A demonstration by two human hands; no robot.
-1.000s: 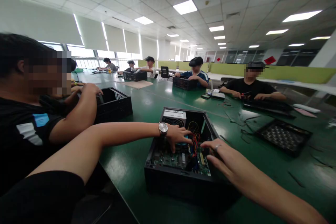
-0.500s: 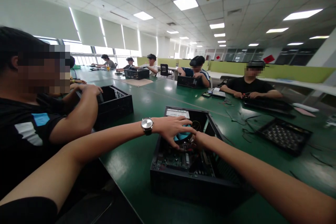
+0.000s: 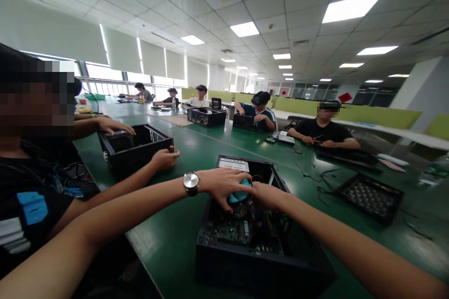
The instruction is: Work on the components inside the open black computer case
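Note:
An open black computer case (image 3: 263,261) lies on the green table (image 3: 168,243), with a green circuit board (image 3: 224,230) inside. My left hand (image 3: 226,186), below a wristwatch, spreads its fingers around a blue round fan (image 3: 238,196) in the case, thumb on the near side and fingers over the top. At the fan's right side is my right hand (image 3: 263,195), reaching down into the case. Its fingers are mostly hidden, so what they touch cannot be made out. A white label (image 3: 233,164) shows at the case's far end.
At the left a person's hand (image 3: 166,159) holds an orange-tipped tool beside another open case (image 3: 140,156). On the right lie a black perforated panel (image 3: 372,196) and loose cables (image 3: 322,191). Several people sit farther along the table.
The view has shifted, so my hands and the case appear slightly lower and farther left. Both hands remain at the fan. The left neighbour's hand with the orange-tipped tool has come into view.

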